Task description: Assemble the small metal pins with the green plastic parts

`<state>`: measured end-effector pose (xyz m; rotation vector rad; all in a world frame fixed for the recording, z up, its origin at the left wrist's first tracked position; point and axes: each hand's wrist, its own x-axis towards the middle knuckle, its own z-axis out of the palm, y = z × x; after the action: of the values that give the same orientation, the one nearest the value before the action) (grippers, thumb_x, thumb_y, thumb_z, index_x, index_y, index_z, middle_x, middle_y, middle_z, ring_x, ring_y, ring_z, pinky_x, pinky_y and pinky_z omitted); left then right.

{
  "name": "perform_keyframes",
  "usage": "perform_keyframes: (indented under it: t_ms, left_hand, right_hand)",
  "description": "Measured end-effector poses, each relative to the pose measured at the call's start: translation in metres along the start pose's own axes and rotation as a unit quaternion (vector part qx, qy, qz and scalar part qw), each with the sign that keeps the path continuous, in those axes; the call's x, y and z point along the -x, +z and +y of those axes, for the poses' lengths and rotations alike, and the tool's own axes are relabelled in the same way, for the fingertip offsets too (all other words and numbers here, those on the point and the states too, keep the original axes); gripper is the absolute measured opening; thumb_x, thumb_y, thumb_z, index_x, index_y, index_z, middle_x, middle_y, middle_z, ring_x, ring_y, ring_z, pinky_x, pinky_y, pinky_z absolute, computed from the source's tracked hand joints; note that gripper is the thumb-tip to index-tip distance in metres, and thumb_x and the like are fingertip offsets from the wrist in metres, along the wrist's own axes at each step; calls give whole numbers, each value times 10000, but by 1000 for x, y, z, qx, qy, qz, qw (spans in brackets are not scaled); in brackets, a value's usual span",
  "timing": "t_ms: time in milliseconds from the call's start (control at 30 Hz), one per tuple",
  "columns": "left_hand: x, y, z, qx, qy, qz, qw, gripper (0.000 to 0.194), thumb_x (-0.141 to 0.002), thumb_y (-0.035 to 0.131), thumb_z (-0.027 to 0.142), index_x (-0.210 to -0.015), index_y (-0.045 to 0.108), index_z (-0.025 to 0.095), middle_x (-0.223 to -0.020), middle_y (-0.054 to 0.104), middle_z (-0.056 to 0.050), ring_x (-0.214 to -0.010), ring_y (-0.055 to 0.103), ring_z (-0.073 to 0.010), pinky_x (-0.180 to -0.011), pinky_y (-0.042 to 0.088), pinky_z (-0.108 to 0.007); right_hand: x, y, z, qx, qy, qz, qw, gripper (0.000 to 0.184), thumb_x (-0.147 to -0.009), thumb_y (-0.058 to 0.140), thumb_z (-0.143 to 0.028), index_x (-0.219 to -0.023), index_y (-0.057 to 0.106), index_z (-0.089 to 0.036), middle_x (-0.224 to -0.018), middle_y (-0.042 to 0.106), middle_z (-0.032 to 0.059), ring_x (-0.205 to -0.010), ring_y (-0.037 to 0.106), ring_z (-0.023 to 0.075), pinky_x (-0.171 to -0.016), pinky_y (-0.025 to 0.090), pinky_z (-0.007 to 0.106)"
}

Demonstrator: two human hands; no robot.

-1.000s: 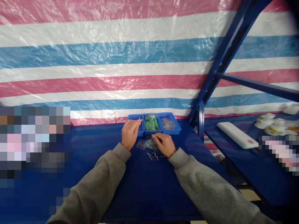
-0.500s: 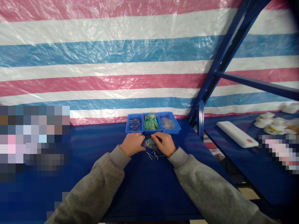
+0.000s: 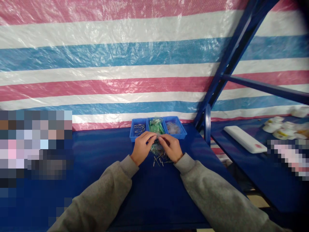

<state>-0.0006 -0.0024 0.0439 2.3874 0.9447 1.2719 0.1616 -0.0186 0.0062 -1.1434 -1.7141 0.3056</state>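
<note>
Plastic bag (image 3: 156, 149) now raised between left hand (image 3: 143, 148) and right hand (image 3: 171, 148).

Three plastic trays (image 3: 132, 135) stand side by side at the far edge of the bench (image 3: 96, 151): metal pins (image 3: 138, 129) lie in the left one, packets (image 3: 155, 126) in the middle one, and plastic bags (image 3: 173, 128) in the right one. Loose pins (image 3: 158, 161) lie on the bench in front of the trays, with the left hand (image 3: 143, 148) and right hand (image 3: 171, 147) just above them. A tarpaulin (image 3: 120, 71) hangs behind the bench. To the right stand a rack post (image 3: 207, 124) and a shelf (image 3: 241, 167), which carries a long bar (image 3: 245, 139) with rolls (image 3: 281, 129) beyond it.
</note>
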Motion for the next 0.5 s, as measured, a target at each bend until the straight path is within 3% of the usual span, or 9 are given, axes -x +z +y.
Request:
perform_keyframes:
  t_ms: [133,300,433,500]
  left_hand:
    - [12,11,-15,71,-21,-4,997,199,-870,473,275,-901,634,161,-870,645,-74,-790,613,-161,-730,507,-282]
    - [21,23,-34,172,-143,67,972,306,-798,582,320,-1056,566,155,-859,642,-56,-674,611,-131,-582,527,-233]
    - [21,26,-40,181,-163,27,969,234,-790,582,342,-856,632,123,-804,653,-59,-676,613,-143,-584,521,-236]
    - [22,26,-39,161,-150,20,975,222,-798,571,333,-852,640,128,-816,657,-60,-706,614,-151,-620,522,-250]
  right_hand:
    - [0,0,0,-33,19,-13,999,262,-856,471,-396,-860,623,-183,-726,631,23,-540,526,123,-527,426,242]
    - [2,4,6,-45,40,-12,998,253,-854,478,-382,-751,592,-181,-616,586,1,-481,505,116,-495,404,238]
    - [1,6,10,-81,62,-10,995,259,-855,468,-404,-775,576,-182,-575,563,-14,-444,509,114,-474,414,237]
    - [1,6,11,-82,60,-13,995,263,-853,471,-411,-787,583,-182,-610,580,-3,-471,525,118,-483,428,237]
